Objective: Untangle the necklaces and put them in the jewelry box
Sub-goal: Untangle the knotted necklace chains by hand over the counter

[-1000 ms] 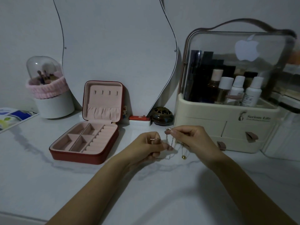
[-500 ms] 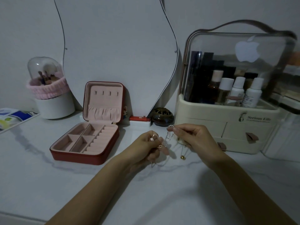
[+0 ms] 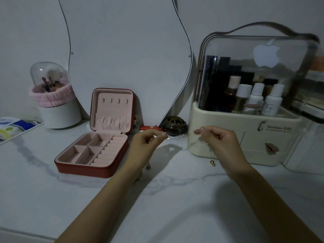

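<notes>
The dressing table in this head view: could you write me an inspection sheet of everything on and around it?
Surface: white marbled table, dim light.
Job's things: thin necklace chain stretched between both hands; pendants dangle below; red jewelry box open, pink compartments look empty.
Clutter: brush holder, dark round pot, cosmetics organizer with bottles, papers at far left.
Grips: left hand and right hand each pinch the chain.
Cables: nothing seen.
Surroundings: curvy mirror against grey wall.
</notes>
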